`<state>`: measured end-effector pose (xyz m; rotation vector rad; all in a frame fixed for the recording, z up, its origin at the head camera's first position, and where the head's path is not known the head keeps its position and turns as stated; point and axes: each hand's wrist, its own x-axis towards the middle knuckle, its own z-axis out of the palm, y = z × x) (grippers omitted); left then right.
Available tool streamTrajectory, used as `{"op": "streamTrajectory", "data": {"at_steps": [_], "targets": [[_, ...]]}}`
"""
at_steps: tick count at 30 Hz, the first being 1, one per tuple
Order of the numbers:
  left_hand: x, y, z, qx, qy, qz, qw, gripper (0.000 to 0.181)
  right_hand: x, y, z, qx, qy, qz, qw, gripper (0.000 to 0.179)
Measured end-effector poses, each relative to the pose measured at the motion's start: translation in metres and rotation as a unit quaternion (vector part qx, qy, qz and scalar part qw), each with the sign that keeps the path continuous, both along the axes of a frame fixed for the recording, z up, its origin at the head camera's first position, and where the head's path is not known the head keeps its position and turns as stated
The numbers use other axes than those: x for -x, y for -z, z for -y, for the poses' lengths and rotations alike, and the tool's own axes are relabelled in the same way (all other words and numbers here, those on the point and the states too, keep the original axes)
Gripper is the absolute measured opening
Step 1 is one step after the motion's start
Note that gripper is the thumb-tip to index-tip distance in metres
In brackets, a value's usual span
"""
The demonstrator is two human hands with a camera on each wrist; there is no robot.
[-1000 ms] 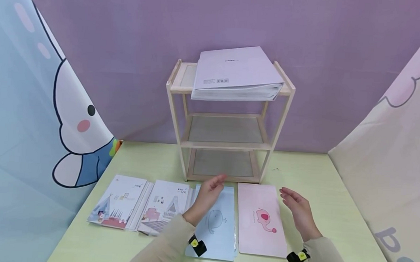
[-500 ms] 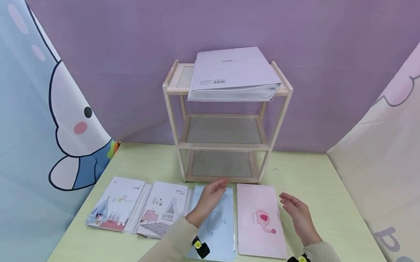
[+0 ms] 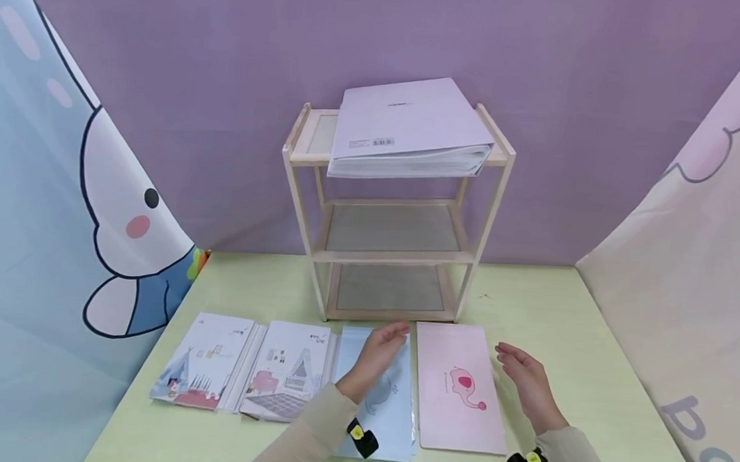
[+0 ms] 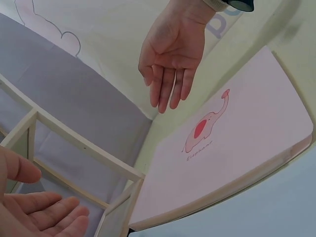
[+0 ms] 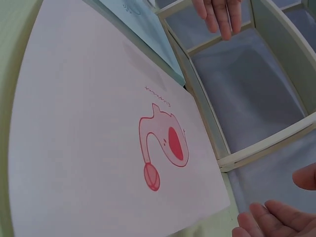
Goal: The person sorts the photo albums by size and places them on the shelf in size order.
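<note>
A pink notebook with a red elephant drawing (image 3: 454,417) lies flat on the table between my hands. My left hand (image 3: 376,357) hovers over the blue whale-print notebook (image 3: 391,434), its fingers loosely bent and holding nothing. To the right of the pink notebook is my right hand (image 3: 530,389), also holding nothing, palm turned inward. The left wrist view shows the pink notebook's cover (image 4: 232,148) and the right hand's palm (image 4: 173,44) beyond it. In the right wrist view the elephant cover (image 5: 89,123) fills the left side, and the right hand's fingers (image 5: 279,219) show at the lower corner.
A three-tier wooden shelf (image 3: 394,258) stands behind the notebooks. Thick lilac albums (image 3: 413,121) lie on its top tier, overhanging the front. Two white illustrated books (image 3: 209,362) lie at the left of the table. Printed cloths (image 3: 418,31) surround the table.
My left hand has shifted slightly to the right over the blue notebook, towards the pink one. The right hand stays nearly in place. The notebooks have not moved, and the view has tilted slightly.
</note>
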<state>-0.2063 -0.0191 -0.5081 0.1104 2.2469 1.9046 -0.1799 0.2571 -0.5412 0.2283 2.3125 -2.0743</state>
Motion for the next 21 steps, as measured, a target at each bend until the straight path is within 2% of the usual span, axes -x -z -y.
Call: {"op": "streamTrajectory", "data": {"at_steps": [10,15,21], "targets": [[-0.002,0.010,-0.005,-0.006,0.006,0.021,0.9997,0.038,0.000,0.002,0.005,-0.018,0.004,0.040,0.9991,0.050],[-0.004,0.012,-0.009,-0.001,0.004,0.031,0.9995,0.039,-0.002,0.004,0.006,-0.019,-0.013,0.051,0.9985,0.050],[-0.003,0.019,-0.011,0.002,0.004,0.044,0.9990,0.041,-0.003,0.007,0.008,0.000,-0.017,0.065,0.9978,0.050]]}}
